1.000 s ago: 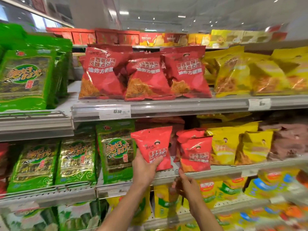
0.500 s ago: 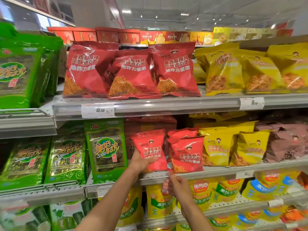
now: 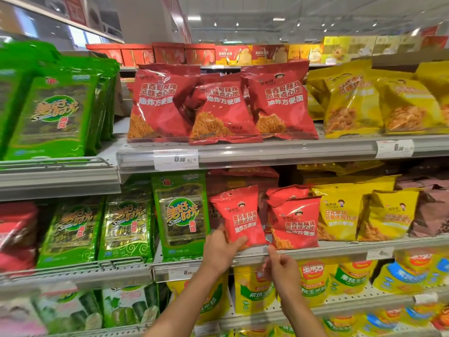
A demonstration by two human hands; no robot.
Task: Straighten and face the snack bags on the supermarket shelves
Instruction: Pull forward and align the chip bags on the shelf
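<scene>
On the middle shelf (image 3: 340, 250), near its front edge, a small red snack bag (image 3: 239, 216) stands upright with its printed face forward, leaning slightly to the left. The left hand (image 3: 222, 248) holds its lower left corner, thumb across the front and the other fingers hidden behind, so the bag is pinched between them. Just to the right stands a second red bag (image 3: 295, 223), also facing front, with another red one tucked behind it. The right hand (image 3: 281, 266) sits just below the shelf edge under that second bag, fingers loosely curled with the forefinger raised towards the shelf lip, holding nothing that can be seen. Further right on the same shelf are yellow bags (image 3: 340, 215) and then brown ones (image 3: 430, 212). To the left stand green seaweed packs (image 3: 181, 212). On the shelf above, three larger red bags (image 3: 221, 105) lean against one another beside yellow ones, with a price tag (image 3: 176, 159) clipped to the rail below them. Below the hands hang yellow and green corn snack bags (image 3: 313, 280)
</scene>
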